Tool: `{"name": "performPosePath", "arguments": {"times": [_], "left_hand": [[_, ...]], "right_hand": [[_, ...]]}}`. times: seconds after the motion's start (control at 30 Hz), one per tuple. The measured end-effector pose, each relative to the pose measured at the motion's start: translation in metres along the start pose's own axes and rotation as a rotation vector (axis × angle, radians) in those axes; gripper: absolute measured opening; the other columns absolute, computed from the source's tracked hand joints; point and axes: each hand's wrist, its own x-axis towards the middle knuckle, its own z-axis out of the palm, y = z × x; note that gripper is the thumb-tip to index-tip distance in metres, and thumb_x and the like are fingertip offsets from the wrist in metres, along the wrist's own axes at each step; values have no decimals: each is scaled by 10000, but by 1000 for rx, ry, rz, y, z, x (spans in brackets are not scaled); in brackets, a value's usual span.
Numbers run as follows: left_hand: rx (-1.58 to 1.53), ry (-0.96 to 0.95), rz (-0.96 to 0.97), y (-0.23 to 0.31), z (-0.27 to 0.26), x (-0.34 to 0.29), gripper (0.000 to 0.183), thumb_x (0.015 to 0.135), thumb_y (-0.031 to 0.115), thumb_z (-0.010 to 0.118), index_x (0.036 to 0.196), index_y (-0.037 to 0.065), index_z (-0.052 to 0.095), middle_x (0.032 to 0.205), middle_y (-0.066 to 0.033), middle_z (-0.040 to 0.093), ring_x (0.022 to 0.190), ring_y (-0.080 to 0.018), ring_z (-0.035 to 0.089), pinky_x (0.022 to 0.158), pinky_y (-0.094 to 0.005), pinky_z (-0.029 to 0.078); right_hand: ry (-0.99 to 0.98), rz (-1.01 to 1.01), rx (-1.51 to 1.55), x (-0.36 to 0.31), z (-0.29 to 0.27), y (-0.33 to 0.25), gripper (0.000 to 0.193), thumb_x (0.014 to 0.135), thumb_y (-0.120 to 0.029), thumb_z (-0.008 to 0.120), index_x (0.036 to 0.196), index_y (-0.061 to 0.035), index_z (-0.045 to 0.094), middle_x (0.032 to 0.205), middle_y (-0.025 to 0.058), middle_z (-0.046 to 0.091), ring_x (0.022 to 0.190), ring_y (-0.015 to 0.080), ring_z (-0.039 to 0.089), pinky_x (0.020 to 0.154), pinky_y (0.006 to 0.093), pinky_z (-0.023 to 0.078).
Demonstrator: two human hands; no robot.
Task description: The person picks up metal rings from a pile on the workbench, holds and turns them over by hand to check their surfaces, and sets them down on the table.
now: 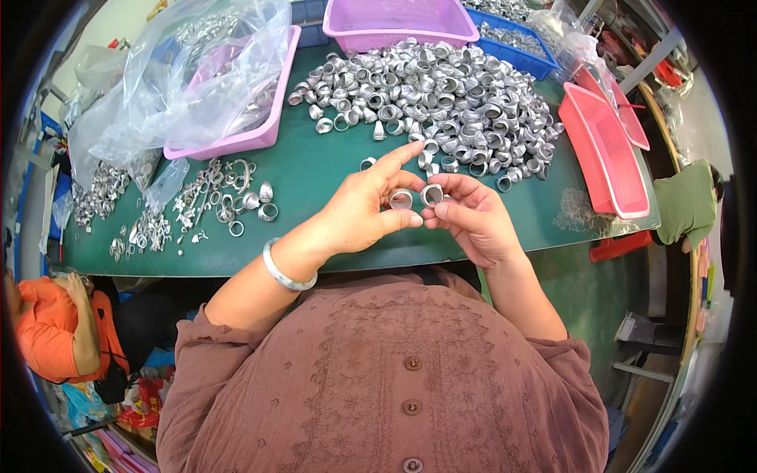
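Note:
Close to the near edge of the green table [315, 205], my two hands are side by side. A silver-coloured metal ring [400, 199] sits between the curled fingers and thumb of my left hand [364, 206]; its index finger points toward the pile. Between thumb and fingertips, my right hand [477, 217] pinches another silver ring [431, 195], its round opening facing me. The two rings are close together. Just beyond my fingers spreads a large heap of similar rings [441, 94]. One loose ring [367, 163] lies beside my left index finger.
Small metal pieces [150, 232] and jewellery parts [217, 189] lie at left, near a pink tray [272, 130] covered by a clear plastic bag [181, 94]. A purple basket [400, 35] and blue tray [544, 67] stand behind the heap; a red basket [603, 150] is right. Other people sit at both sides.

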Motion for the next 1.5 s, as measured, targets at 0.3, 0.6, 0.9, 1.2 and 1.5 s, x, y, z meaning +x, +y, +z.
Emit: {"name": "performPosePath", "arguments": {"times": [0.3, 0.6, 0.9, 1.2, 1.5], "left_hand": [[-121, 3, -25, -1, -2, -2, 688, 702, -31, 662, 1298, 76, 335, 1025, -59, 539, 797, -74, 464, 721, -220, 430], [-157, 51, -109, -4, -2, -4, 380, 775, 54, 621, 1134, 22, 501, 984, -43, 556, 761, -57, 469, 705, -204, 423], [-572, 78, -337, -10, -3, -4, 284, 891, 218, 483, 1099, 30, 528, 887, -21, 563, 785, -90, 507, 699, -225, 422], [-612, 62, -342, -7, 2, -1, 278, 872, 179, 512, 1100, 19, 524, 911, -17, 570, 795, -87, 512, 706, -226, 424], [-408, 128, -248, -5, 10, 1, 215, 777, 116, 644, 954, 41, 548, 816, 1, 573, 671, -58, 488, 602, -186, 400]], "right_hand": [[27, -12, -1, -2, 4, -1, 262, 771, 20, 577, 1026, 27, 515, 898, 104, 587, 746, 178, 607, 667, 277, 509], [7, -26, 16, -1, 4, 2, 222, 813, -2, 533, 1032, 36, 522, 906, 116, 599, 762, 182, 612, 685, 285, 518], [-10, -24, 74, -1, -1, 2, 221, 856, -23, 466, 1057, 54, 517, 925, 132, 597, 785, 203, 613, 703, 305, 525], [7, -101, -11, -1, 2, 3, 219, 848, 1, 473, 1057, 43, 523, 967, 128, 589, 842, 194, 603, 734, 299, 524], [-32, -149, -150, -2, 3, 4, 245, 844, -1, 482, 1079, 16, 547, 917, 92, 604, 791, 150, 591, 726, 266, 501]]}}
